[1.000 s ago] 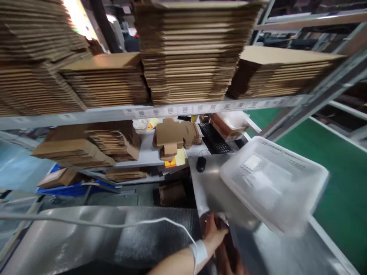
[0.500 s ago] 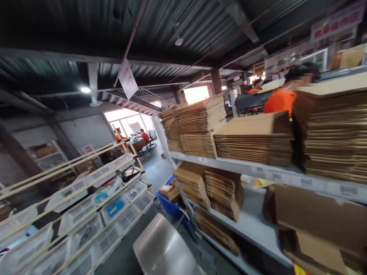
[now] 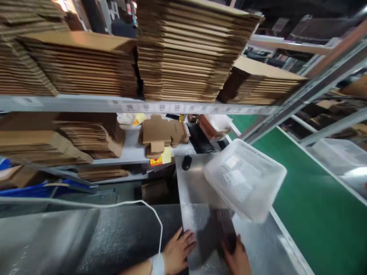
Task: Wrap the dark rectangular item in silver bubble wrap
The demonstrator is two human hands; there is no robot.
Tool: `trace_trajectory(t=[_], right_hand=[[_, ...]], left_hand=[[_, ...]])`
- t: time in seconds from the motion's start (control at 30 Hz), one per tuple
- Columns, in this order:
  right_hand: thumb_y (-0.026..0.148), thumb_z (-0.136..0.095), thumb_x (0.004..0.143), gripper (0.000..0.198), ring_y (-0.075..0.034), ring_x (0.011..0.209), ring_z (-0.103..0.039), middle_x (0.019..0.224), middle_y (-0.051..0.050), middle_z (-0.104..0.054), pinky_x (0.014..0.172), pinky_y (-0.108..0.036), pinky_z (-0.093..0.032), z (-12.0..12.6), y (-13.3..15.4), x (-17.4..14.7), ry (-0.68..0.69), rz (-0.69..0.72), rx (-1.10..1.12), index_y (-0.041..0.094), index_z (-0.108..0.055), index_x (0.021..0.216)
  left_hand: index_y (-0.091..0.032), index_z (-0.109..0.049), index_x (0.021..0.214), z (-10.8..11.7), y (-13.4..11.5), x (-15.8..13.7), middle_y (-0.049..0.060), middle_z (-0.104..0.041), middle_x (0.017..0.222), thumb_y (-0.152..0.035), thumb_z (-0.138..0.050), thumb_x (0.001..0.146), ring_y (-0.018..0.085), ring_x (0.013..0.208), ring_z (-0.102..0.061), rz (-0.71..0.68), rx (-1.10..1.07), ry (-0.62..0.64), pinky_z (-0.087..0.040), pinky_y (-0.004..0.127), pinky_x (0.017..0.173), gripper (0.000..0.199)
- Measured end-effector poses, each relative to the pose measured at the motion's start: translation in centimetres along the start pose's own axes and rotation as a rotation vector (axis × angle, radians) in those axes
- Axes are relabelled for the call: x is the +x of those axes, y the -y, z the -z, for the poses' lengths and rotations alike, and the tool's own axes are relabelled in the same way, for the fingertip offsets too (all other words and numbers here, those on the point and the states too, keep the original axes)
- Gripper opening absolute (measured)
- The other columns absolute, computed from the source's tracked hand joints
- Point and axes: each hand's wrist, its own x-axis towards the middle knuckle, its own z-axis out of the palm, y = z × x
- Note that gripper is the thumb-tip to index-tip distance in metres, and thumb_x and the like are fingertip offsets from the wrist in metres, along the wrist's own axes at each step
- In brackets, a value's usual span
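My left hand (image 3: 179, 250) lies flat, fingers apart, on a sheet of bubble wrap (image 3: 197, 221) spread over the metal table (image 3: 258, 248). My right hand (image 3: 236, 259) grips the near end of a dark oblong item (image 3: 226, 231) that rests on the same sheet. The picture is blurred, so I cannot make out what the item is. A clear plastic bin (image 3: 245, 183) sits tilted on the table just beyond both hands.
A black mouse (image 3: 186, 162) and keyboard (image 3: 200, 137) lie at the table's far end. Flat cardboard stacks (image 3: 186, 53) fill the shelves ahead. A green belt (image 3: 315, 198) runs along the right. A white cable (image 3: 129, 204) crosses a bubble wrap roll (image 3: 86, 240) at left.
The view swung up and left across the hall, then back down to the table. My left hand now lies flat on the bubble wrap instead of at the dark item.
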Motion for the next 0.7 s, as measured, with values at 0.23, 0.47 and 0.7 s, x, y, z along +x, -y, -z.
trace_trajectory(t=[0.23,0.47,0.7], right_hand=[[0.054,-0.023,0.1,0.088,-0.051,0.108,-0.073,0.13,-0.04,-0.067,0.087,-0.059,-0.059,-1.9,4.4,-1.7,-0.144,0.082,-0.196,-0.015,-0.039,0.153],[0.02,-0.042,0.101,0.054,-0.04,0.133,-0.066,0.15,-0.028,-0.064,0.106,-0.051,-0.058,-5.7,7.2,-8.7,-0.304,0.388,-0.497,0.005,-0.063,0.148],[0.01,-0.043,0.09,0.06,-0.04,0.142,-0.062,0.16,-0.021,-0.057,0.105,-0.058,-0.061,-11.3,9.4,-13.4,-0.181,0.474,-0.41,0.015,-0.069,0.144]], left_hand=[[-0.045,-0.022,0.171,0.8,0.5,-0.6,0.006,-0.02,0.182,-0.06,-0.06,0.102,0.034,0.171,-0.011,0.018,0.06,0.016,0.002,0.071,0.137,0.08],[-0.039,-0.026,0.171,0.3,0.8,-0.6,0.008,-0.023,0.182,-0.057,-0.059,0.102,0.032,0.171,-0.011,0.008,0.09,-0.001,0.003,0.068,0.138,0.079],[-0.024,-0.026,0.173,-0.5,2.0,0.1,0.012,-0.021,0.181,-0.037,-0.057,0.102,0.028,0.171,-0.01,-0.012,0.17,0.012,0.002,0.059,0.141,0.078]])
